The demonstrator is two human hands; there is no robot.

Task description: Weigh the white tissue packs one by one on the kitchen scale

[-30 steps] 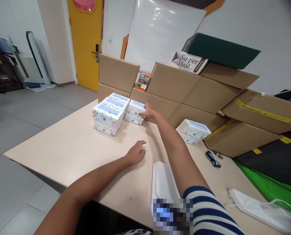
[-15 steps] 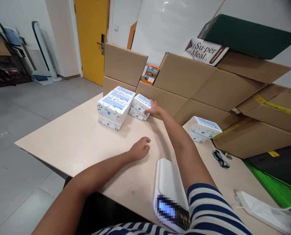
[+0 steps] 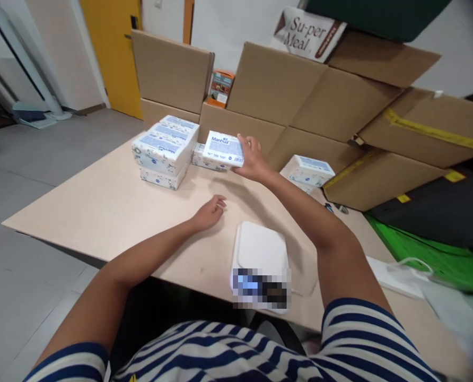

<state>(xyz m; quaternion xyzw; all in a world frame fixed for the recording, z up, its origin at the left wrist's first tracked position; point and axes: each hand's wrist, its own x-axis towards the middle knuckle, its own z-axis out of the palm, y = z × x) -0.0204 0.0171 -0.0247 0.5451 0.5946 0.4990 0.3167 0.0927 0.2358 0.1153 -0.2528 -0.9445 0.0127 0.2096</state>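
Note:
My right hand [image 3: 252, 158] grips the right end of a white and blue tissue pack [image 3: 222, 148] marked "Manhua". The pack is tilted, its printed top turned toward me, and partly covers another tissue pack [image 3: 198, 154] lying on the table. To its left is a stack of tissue packs [image 3: 163, 146], two layers high. My left hand [image 3: 210, 213] rests on the table with loosely curled fingers apart, holding nothing. Between my forearms sits a white kitchen scale [image 3: 262, 246], its lit display blurred out.
Cardboard boxes [image 3: 278, 85] line the back of the table [image 3: 101, 196]. More tissue packs [image 3: 310, 168] stand at the right, beside a box with yellow tape. A white power strip [image 3: 395, 278] with a cable lies at the right edge.
My right hand has lifted the upper tissue pack off the one below and tipped it toward me. The view has tilted down, showing more of the scale. My left hand stays on the table.

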